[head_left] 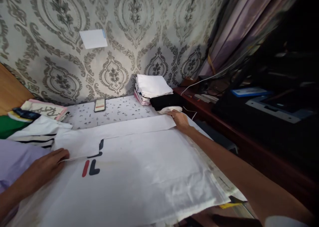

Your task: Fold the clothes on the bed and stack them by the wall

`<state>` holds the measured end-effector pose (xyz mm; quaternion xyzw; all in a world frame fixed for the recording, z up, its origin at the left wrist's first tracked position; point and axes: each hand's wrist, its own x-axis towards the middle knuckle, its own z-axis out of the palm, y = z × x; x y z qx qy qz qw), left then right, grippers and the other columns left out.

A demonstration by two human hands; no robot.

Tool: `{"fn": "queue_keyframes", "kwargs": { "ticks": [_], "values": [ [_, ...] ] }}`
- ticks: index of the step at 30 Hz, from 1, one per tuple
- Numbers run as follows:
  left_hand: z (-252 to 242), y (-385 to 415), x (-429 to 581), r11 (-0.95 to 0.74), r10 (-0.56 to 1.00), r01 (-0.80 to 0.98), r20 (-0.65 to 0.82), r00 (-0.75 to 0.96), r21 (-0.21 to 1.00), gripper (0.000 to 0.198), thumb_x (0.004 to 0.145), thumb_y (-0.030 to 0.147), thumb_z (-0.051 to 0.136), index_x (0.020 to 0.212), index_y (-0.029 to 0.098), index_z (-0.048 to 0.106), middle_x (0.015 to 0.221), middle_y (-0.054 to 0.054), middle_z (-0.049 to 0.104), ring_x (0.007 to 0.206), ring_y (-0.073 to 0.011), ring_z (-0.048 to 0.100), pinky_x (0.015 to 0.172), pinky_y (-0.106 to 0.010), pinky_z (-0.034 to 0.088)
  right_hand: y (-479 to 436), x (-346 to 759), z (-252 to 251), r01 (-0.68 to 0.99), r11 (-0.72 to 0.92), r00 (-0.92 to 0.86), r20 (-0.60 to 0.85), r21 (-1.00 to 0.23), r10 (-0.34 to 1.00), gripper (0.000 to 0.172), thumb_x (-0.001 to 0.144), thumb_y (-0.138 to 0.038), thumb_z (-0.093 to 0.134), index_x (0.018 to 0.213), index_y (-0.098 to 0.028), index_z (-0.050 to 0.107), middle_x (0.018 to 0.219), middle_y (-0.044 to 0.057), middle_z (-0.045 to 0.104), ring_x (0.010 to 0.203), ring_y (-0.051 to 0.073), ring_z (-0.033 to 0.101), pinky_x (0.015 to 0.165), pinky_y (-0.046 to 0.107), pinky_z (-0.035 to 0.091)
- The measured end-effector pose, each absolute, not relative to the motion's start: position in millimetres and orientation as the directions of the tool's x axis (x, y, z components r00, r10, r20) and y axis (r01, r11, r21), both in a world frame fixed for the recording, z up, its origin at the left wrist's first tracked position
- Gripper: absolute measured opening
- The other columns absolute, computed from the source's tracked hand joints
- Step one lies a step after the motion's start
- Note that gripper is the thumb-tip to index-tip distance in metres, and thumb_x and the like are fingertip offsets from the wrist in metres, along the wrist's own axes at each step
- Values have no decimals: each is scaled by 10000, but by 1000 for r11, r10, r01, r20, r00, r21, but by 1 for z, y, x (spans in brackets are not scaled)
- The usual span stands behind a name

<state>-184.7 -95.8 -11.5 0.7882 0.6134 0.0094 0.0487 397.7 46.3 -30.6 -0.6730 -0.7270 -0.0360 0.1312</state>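
A white T-shirt (139, 164) with red and dark lettering lies spread in front of me, its far edge turned over into a long strip. My left hand (51, 162) pinches the fabric at the left end, where a sleeve-like flap lies across part of the print. At the far right corner of the turned strip, my right hand (180, 120) grips the cloth between thumb and fingers. The right fingertips are close to a stack of folded clothes, and part of the left hand's grip is hidden by the fabric.
Folded white clothes (153, 85) and a black folded garment (165, 102) are stacked by the wall. A phone (100, 105) rests on the patterned sheet (119, 109). Other clothes (37, 125) pile up at left. A dark red desk (224, 120) with a cable borders the right.
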Motion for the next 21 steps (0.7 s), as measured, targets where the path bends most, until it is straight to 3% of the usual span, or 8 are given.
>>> {"fn": "queue_keyframes", "kwargs": {
  "ticks": [3, 8, 12, 14, 16, 18, 21],
  "values": [
    [6, -102, -169, -232, 951, 959, -168, 258, 160, 277, 877, 448, 388, 872, 322, 634, 907, 8, 721, 838, -236, 675, 734, -328, 534, 51, 398, -35, 989, 30, 10, 268, -144, 963, 363, 945, -154, 463, 1180, -225, 731, 1166, 74, 734, 1016, 226, 665, 795, 275, 473],
    [21, -111, -143, -244, 919, 962, -286, 270, 125, 207, 801, 284, 427, 894, 227, 604, 955, -52, 693, 883, -226, 650, 791, -316, 477, 61, 408, -44, 986, 46, -4, 256, -158, 967, 394, 951, -181, 431, 1203, -181, 733, 1264, 117, 710, 1072, 277, 671, 816, 325, 489],
    [43, -105, -140, -208, 881, 956, -386, 275, 206, 222, 864, 388, 485, 919, 215, 613, 906, -27, 685, 805, -198, 625, 702, -280, 441, 72, 420, -39, 991, 84, -64, 183, -105, 981, 394, 911, -182, 442, 1144, -194, 760, 1197, 120, 737, 1023, 287, 696, 723, 328, 500],
    [48, -95, -137, -210, 902, 940, -317, 292, 269, 297, 921, 450, 449, 920, 213, 628, 886, -26, 695, 795, -196, 629, 719, -287, 454, 73, 415, -32, 996, 56, -38, 225, -70, 974, 424, 907, -169, 402, 1135, -199, 759, 1209, 134, 727, 983, 298, 706, 692, 349, 503],
    [41, -79, -128, -242, 945, 922, -143, 295, 302, 341, 965, 434, 387, 981, 205, 641, 966, -55, 718, 884, -214, 652, 812, -317, 486, 69, 399, -28, 992, 99, -72, 301, -77, 951, 454, 936, -191, 348, 1164, -182, 740, 1246, 153, 705, 1000, 301, 703, 739, 374, 526],
    [22, -59, -116, -242, 969, 931, 18, 247, 273, 382, 988, 380, 342, 1164, 188, 621, 1213, -110, 692, 1112, -239, 634, 974, -353, 477, 64, 376, -34, 963, 247, -202, 312, -110, 928, 479, 956, -223, 312, 1213, -150, 709, 1288, 163, 683, 1099, 296, 678, 877, 391, 538],
    [-11, -34, -110, -161, 986, 967, 64, 152, 197, 505, 995, 386, 355, 1416, 138, 481, 1511, -176, 504, 1390, -277, 473, 1157, -418, 366, 61, 350, -60, 893, 424, -381, 252, -149, 890, 505, 966, -321, 322, 1322, -132, 628, 1399, 162, 617, 1293, 291, 577, 1090, 429, 459]
  ]
}}
